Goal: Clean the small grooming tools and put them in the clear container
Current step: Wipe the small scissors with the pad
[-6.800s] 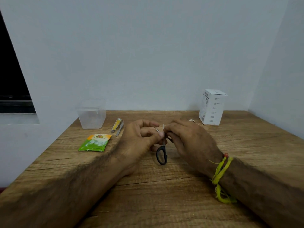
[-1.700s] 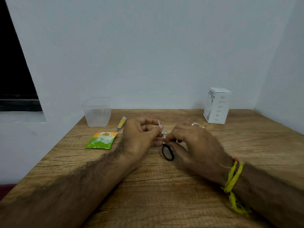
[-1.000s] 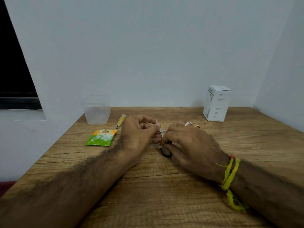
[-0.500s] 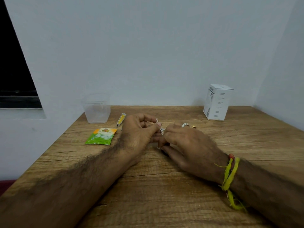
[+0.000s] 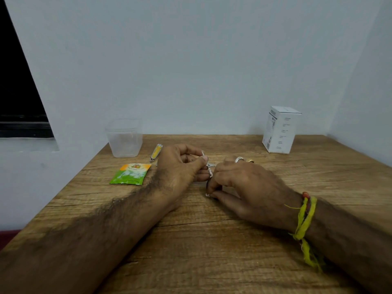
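At the table's middle my left hand (image 5: 180,168) pinches the metal blade end of the small scissors (image 5: 210,166) between thumb and forefinger, and a bit of white wipe shows at the fingertips. My right hand (image 5: 244,183) curls over the scissors' handle end and hides the black loops. The clear container (image 5: 125,141) stands at the back left with nothing visible inside. A yellow nail clipper (image 5: 156,152) lies on the wood just right of it.
A green and orange sachet (image 5: 130,174) lies flat to the left of my left hand. A white carton (image 5: 280,130) stands at the back right. The wooden table (image 5: 212,251) meets walls at the back and right, and its left edge drops off.
My right hand has closed down over the scissors' black handle loops, which showed a second ago and are now hidden. My left hand has kept its pinch in the same place.
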